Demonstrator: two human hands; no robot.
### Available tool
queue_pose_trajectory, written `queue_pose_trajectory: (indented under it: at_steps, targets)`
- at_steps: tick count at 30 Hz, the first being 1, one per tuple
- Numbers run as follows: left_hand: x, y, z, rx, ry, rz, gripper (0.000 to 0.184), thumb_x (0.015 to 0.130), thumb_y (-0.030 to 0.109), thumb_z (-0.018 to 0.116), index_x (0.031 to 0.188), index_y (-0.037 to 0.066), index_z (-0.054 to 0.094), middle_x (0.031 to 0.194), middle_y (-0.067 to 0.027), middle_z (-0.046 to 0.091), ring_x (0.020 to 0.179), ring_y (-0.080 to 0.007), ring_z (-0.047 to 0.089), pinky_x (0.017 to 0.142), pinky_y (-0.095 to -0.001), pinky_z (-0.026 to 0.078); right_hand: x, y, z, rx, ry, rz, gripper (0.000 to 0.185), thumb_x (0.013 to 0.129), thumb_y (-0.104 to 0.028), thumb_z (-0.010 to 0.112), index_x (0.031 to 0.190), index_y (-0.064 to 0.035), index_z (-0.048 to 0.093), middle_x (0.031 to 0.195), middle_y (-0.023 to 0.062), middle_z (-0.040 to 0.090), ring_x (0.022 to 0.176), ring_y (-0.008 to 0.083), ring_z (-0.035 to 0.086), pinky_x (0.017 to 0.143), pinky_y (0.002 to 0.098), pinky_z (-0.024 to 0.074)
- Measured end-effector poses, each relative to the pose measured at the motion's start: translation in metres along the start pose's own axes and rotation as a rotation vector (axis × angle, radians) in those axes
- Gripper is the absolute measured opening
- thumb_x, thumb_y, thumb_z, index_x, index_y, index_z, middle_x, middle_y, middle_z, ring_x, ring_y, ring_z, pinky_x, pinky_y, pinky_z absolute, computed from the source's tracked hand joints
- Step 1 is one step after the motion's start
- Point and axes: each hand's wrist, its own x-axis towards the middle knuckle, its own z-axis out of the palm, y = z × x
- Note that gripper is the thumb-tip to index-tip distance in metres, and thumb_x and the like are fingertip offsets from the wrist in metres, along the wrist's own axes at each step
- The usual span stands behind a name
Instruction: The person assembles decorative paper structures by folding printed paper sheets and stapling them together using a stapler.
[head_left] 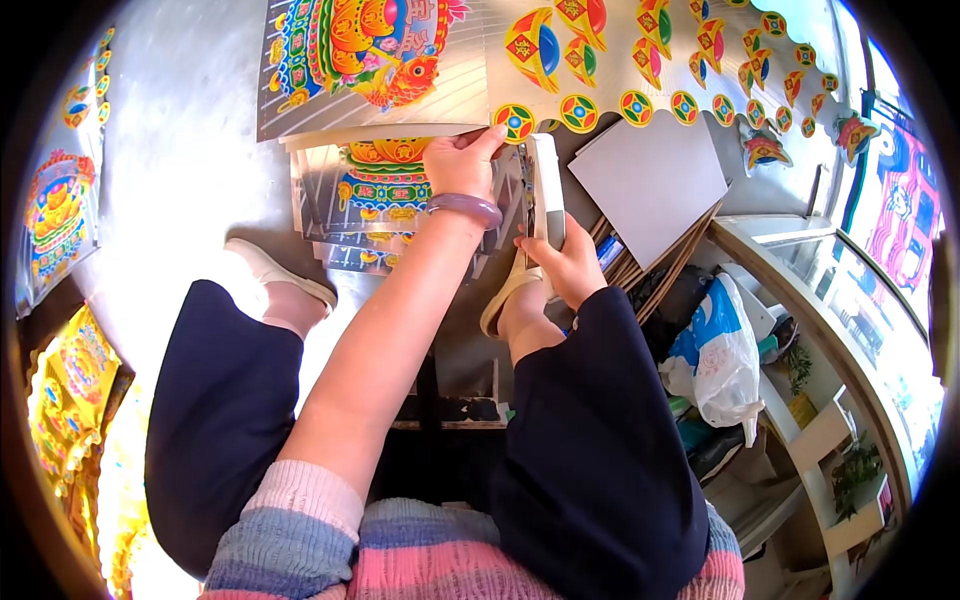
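The left hand (pixel 463 165) is closed in a pinch at the lower edge of the shiny printed work, where the picture panel (pixel 290 110) meets the scalloped strip (pixel 610 70); that grip probably keeps the two edges together and steady. The right hand (pixel 568 264) is wrapped around the lower end of a long white tool (pixel 546 180), apparently a stapler, its far end just beside the pinching fingers, likely so that it can reach that meeting line. The wrist bangle (pixel 465 209) sits clear of the edge. Panel and strip lie beyond the knees, seemingly so that their near edge stays within easy reach, while similar sheets (pixel 313 190) lie loosely piled beneath, perhaps to be close at hand. A plain grey board (pixel 650 185) rests on thin sticks (pixel 665 285) to the right. The panel is silvery and glossy, printed with an orange carp, a rounded yellow-orange motif, a blue and green patterned band and a pink flower. The strip looks more golden, with boat-shaped ingots in red, green and blue, and round coin shapes forming its wavy border. Both look smooth and thin, and strong light glints off them.
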Motion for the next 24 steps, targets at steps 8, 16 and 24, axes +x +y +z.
queue_pose_trajectory:
  at_steps: [8, 16, 24]
  targets:
    - [0.001, 0.003, 0.000, -0.006, 0.011, 0.010, 0.018, 0.069, -0.005, 0.064, 0.086, -0.005, 0.060, 0.079, -0.0113, 0.063, 0.065, -0.0135, 0.059, 0.060, -0.0231, 0.047, -0.001, -0.017, 0.002, -0.110, 0.024, 0.057, 0.031, 0.074, -0.010, 0.056, 0.099, 0.0061, 0.049, 0.088, 0.0094, 0.059, 0.082, 0.0155, 0.058, 0.074, 0.0274, 0.0450]
    - [0.003, 0.001, 0.000, -0.046, -0.004, 0.014, 0.019, 0.068, -0.005, 0.064, 0.087, -0.004, 0.059, 0.080, -0.0108, 0.063, 0.067, -0.0135, 0.060, 0.062, -0.0235, 0.047, 0.000, -0.010, 0.005, -0.028, 0.011, 0.004, 0.029, 0.075, -0.008, 0.054, 0.099, 0.0068, 0.048, 0.087, 0.0107, 0.059, 0.083, 0.0161, 0.058, 0.073, 0.0285, 0.0457]
    - [0.003, -0.003, -0.001, -0.041, 0.012, 0.003, 0.019, 0.067, -0.004, 0.065, 0.085, -0.004, 0.060, 0.079, -0.0104, 0.063, 0.066, -0.0137, 0.059, 0.061, -0.0235, 0.047, 0.003, 0.006, 0.014, 0.004, 0.122, -0.138, 0.027, 0.068, -0.016, 0.061, 0.086, 0.0031, 0.055, 0.071, 0.0144, 0.055, 0.062, 0.0204, 0.053, 0.059, 0.0315, 0.0425]
